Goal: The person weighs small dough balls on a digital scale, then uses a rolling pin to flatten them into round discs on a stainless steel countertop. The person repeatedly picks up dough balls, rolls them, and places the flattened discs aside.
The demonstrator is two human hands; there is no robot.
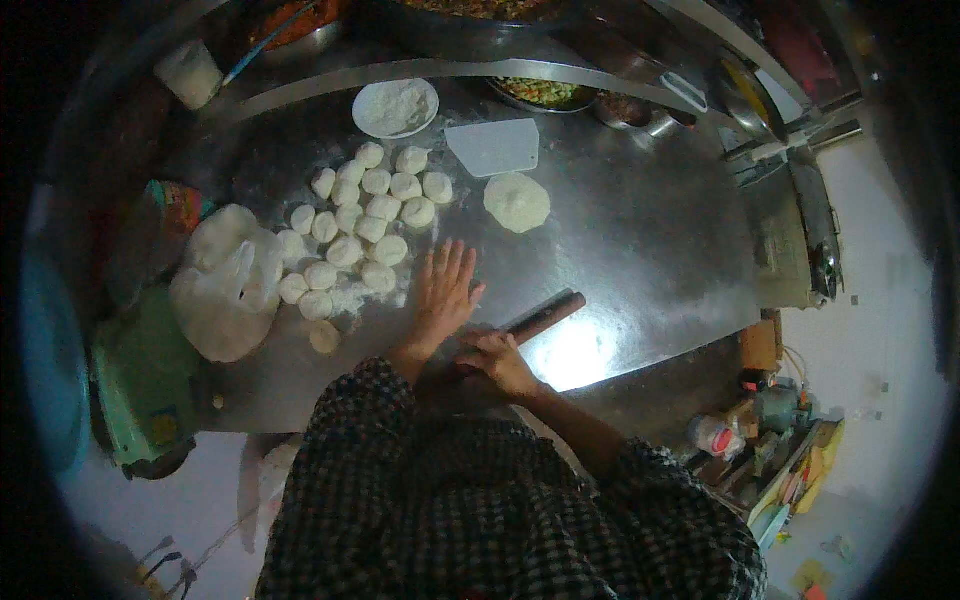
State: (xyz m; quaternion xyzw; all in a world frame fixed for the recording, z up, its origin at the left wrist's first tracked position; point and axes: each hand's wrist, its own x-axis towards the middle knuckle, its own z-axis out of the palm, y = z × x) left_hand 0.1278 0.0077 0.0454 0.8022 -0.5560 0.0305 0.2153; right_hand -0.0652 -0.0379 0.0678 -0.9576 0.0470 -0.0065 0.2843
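Note:
My left hand (pixel 444 296) lies palm down with its fingers apart, just right of several floured dough pieces (pixel 344 252); whether anything is under the palm is hidden. My right hand (pixel 496 358) is closed around the near end of a wooden rolling pin (pixel 553 314), which points up and to the right. Beyond the pin, a flat round of dough (pixel 517 202) rests on the metal table, below a white plastic dough scraper (pixel 493 147). A white bowl of flour (pixel 395 109) stands behind the dough pieces. Loose flour (pixel 355 295) is scattered among them.
A plastic bag (pixel 225 285) lies left of the dough, near a green container (pixel 146 382). Along the back are a pan of chopped filling (pixel 541 91), small metal bowls (pixel 626 109) and a raised shelf edge (pixel 450 70). A cluttered rack (pixel 780 465) stands at the lower right.

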